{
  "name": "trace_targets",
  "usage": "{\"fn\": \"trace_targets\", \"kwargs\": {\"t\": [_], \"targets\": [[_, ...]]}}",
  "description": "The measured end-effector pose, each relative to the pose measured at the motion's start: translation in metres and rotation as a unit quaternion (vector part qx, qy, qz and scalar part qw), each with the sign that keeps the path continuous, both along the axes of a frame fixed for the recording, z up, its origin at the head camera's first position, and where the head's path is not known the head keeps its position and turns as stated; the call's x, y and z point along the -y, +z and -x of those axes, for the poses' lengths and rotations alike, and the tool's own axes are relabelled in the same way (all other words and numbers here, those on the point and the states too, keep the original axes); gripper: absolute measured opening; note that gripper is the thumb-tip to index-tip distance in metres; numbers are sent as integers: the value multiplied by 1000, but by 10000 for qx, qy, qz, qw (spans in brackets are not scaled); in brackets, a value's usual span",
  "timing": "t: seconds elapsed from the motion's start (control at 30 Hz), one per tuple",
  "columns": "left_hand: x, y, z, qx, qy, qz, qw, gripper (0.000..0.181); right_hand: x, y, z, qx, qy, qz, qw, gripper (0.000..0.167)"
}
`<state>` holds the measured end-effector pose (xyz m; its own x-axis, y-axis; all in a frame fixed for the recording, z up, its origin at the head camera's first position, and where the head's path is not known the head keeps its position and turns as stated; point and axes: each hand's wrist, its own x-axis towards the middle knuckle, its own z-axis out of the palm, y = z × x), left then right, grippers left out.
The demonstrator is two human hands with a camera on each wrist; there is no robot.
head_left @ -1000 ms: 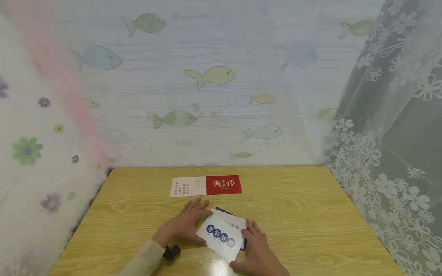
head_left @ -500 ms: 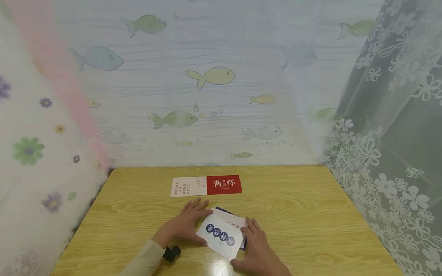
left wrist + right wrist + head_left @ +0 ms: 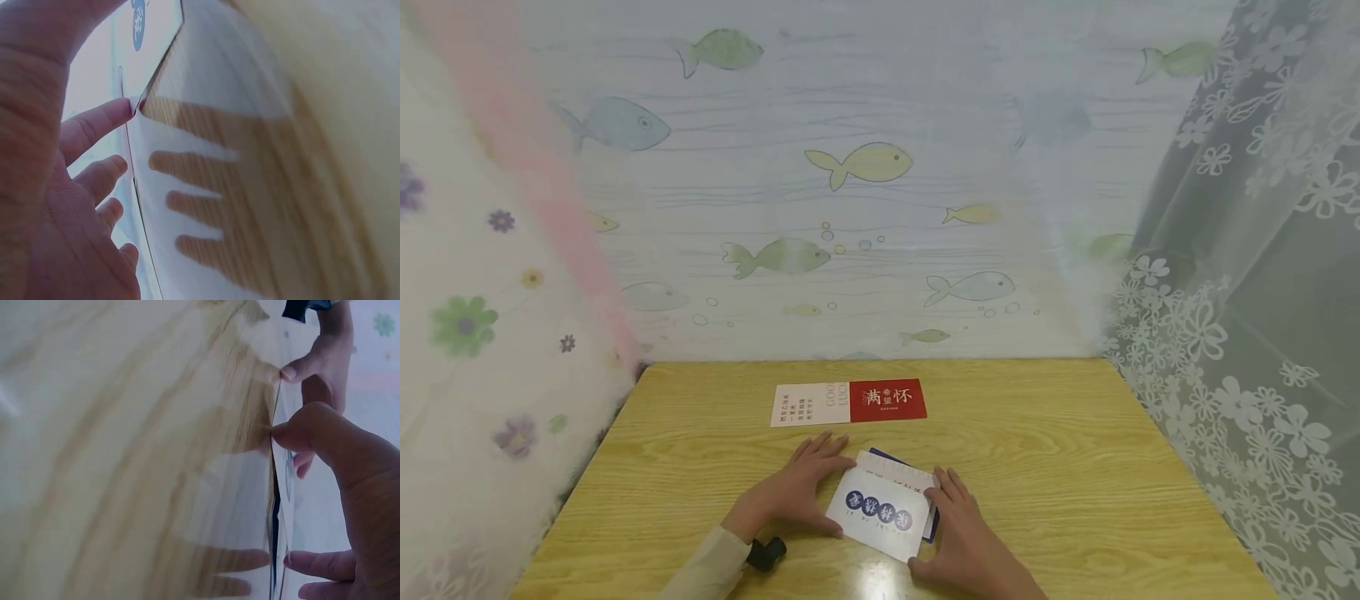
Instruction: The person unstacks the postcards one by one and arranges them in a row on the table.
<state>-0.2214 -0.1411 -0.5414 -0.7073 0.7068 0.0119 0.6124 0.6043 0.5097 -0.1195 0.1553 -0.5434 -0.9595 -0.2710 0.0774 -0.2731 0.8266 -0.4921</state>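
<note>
A white card (image 3: 880, 508) with dark blue circles of writing lies tilted on a small stack near the front of the table. Under it show a pale card with red writing (image 3: 895, 468) and a dark blue card edge (image 3: 934, 527). At the stack's left end my left hand (image 3: 793, 492) holds the white card between thumb and index finger at two corners. The other fingers are spread, as the left wrist view shows. My right hand (image 3: 966, 533) spans the opposite end, thumb at the near corner and index finger at the far corner. In the right wrist view, the card edges (image 3: 284, 487) stand slightly apart.
Farther back on the wooden table (image 3: 1075, 467) lie a white card with writing (image 3: 808, 405) and a red card (image 3: 887, 400), side by side. A fish-print curtain (image 3: 880, 250) hangs behind the table. A black wrist device (image 3: 766, 553) sits at the left wrist.
The top white card has turned slightly and slid toward me, baring more of the pale card beneath. My left hand has shifted a little left, my right hand a little right.
</note>
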Motion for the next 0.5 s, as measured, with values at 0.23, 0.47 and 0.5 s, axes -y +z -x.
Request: {"fn": "trace_targets", "kwargs": {"t": [0.23, 0.47, 0.5], "targets": [[2, -1, -3, 77, 52, 29, 10000, 94, -7, 9, 4, 297, 259, -311, 9987, 85], [7, -3, -5, 116, 38, -67, 9999, 94, -14, 11, 8, 99, 628, -438, 9970, 86], [7, -3, -5, 124, 45, -74, 9999, 94, -15, 11, 9, 62, 680, -443, 9967, 86]]}}
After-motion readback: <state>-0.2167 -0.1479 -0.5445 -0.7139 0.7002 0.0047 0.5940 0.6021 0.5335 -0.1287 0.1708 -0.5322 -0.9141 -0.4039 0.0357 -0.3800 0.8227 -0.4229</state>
